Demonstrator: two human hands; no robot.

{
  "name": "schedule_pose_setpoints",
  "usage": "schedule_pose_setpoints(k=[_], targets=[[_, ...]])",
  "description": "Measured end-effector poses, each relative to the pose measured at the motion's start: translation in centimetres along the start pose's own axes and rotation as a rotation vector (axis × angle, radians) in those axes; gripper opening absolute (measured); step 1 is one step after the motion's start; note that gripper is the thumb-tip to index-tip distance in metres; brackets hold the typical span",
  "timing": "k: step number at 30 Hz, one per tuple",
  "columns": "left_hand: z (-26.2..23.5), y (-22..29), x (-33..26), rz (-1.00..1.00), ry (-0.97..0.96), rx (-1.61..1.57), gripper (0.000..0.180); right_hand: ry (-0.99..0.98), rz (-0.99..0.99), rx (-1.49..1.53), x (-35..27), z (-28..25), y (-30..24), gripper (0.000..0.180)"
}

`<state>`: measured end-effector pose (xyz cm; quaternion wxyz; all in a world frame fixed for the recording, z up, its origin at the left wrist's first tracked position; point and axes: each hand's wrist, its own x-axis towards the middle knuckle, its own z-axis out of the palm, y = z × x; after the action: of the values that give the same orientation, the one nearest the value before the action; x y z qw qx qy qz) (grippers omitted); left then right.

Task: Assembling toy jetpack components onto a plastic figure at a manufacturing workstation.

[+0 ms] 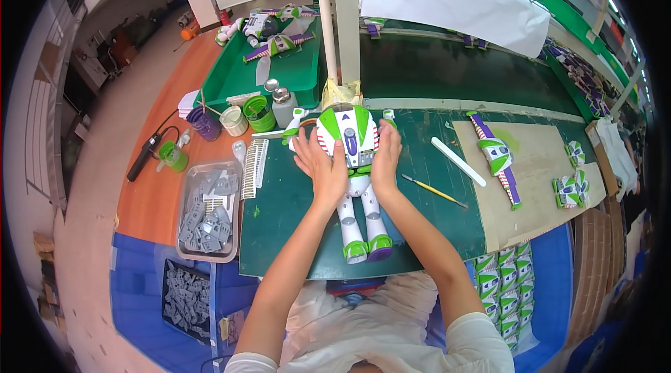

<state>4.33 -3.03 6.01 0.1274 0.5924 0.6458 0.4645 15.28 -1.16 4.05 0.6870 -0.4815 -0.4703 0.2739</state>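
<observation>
A white, green and purple toy astronaut figure lies on its back on the green work surface, legs toward me. My left hand presses against the left side of its torso, thumb along the chest and fingers spread toward its arm. Against the other side lies my right hand, fingers stretched up along the torso. The figure is held between both palms. My hands partly hide its arms and sides. To the right lie a yellow-handled metal tool and a white flat stick.
A clear tray of grey parts and several paint pots stand left. Behind them sits a green bin with toy parts. A winged purple-green piece lies on cardboard at right. Blue bins flank my lap.
</observation>
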Motion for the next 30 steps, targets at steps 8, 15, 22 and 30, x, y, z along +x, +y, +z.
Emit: schedule_pose_setpoints(k=[8, 15, 22, 30], targets=[[-4.0, 1.4, -5.6, 0.664, -0.148, -0.733, 0.092, -0.097, -0.694, -0.164, -4.5, -5.8, -1.4, 0.061], [-4.8, 2.3, -4.6, 0.792, -0.325, -0.475, 0.089, -0.138, -0.649, -0.115, -4.9, -8.3, -0.1, 0.066], [-3.4, 3.2, -4.8, 0.984, -0.227, -0.573, 0.088, -0.120, -0.789, -0.254, -4.1, -11.3, -3.6, 0.068], [-5.5, 12.3, -6.7, 0.459, -1.135, -0.214, 0.088, -0.558, -0.966, -1.132, -7.6, -19.6, -12.4, 0.074]])
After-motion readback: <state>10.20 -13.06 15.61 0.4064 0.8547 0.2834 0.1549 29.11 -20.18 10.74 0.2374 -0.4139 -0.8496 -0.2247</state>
